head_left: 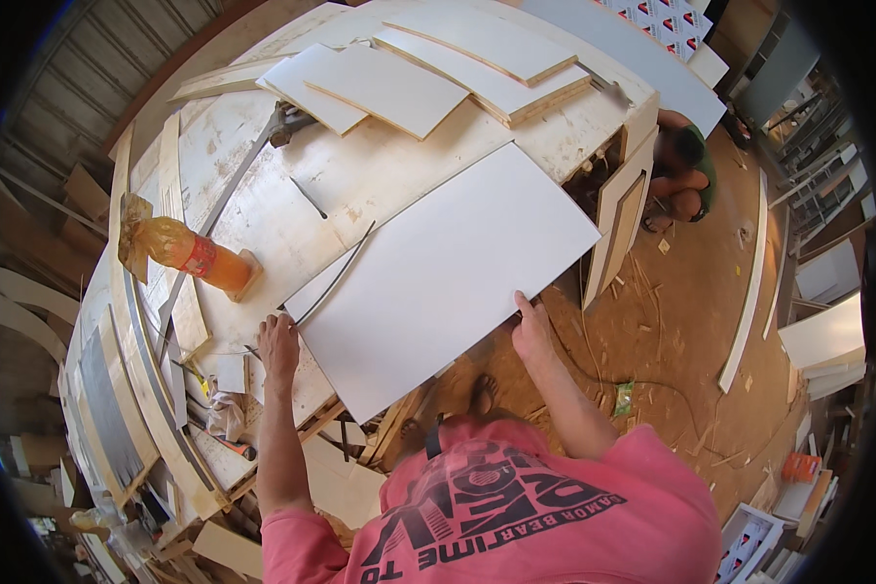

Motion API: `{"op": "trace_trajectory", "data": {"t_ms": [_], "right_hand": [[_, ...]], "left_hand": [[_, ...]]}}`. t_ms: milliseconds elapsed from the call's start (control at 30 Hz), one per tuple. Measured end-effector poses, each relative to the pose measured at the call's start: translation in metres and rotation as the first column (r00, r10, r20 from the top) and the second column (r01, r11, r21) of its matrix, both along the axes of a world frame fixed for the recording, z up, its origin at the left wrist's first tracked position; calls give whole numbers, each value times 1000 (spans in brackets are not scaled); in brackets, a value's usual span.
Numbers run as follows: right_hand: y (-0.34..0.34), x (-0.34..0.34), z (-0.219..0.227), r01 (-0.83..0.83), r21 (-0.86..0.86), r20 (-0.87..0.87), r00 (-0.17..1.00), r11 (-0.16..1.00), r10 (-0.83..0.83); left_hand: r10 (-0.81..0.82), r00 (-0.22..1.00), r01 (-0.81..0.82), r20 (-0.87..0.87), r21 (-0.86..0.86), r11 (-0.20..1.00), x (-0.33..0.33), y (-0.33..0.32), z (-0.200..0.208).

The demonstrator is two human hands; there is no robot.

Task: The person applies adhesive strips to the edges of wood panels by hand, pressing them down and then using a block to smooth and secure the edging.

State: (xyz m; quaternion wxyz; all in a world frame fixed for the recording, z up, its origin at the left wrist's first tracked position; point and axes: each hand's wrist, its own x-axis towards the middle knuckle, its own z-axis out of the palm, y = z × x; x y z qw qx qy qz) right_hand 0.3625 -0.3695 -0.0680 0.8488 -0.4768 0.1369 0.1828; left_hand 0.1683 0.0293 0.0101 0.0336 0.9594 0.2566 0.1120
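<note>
Orange bottle (pixel 197 257), stacked boards (pixel 428 68) — crouching person (pixel 683 170)

- We record the large flat rectangular laminate panel (pixel 443 277) as plain white, unpatterned.
- We note the stacked smaller cut boards (pixel 428 68) as white-faced with pale tan edges.
- We find the worn plywood workbench top (pixel 263 209) off-white, blotched with brown stains.
- We log the plastic bottle (pixel 190 253) as orange with a red label band.
- We observe the dusty workshop floor (pixel 681 321) as reddish-brown.
</note>
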Motion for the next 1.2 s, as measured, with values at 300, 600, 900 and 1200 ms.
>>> {"op": "trace_trajectory", "data": {"t_ms": [300,600,900,1200], "right_hand": [[-33,-35,30,141,36,-161,978,989,-133],[-12,-52,29,378,32,-203,909,925,-364],[22,-43,33,572,115,-192,815,812,-547],[94,-41,14,482,224,-259,868,847,-425]], "left_hand": [[40,959,10,280,-176,984,-10,-25,85],[194,871,-91,451,-241,966,-61,-44,194],[336,858,-95,389,-523,847,-133,-35,215],[180,915,170,362,-748,642,-154,-45,185]]}}
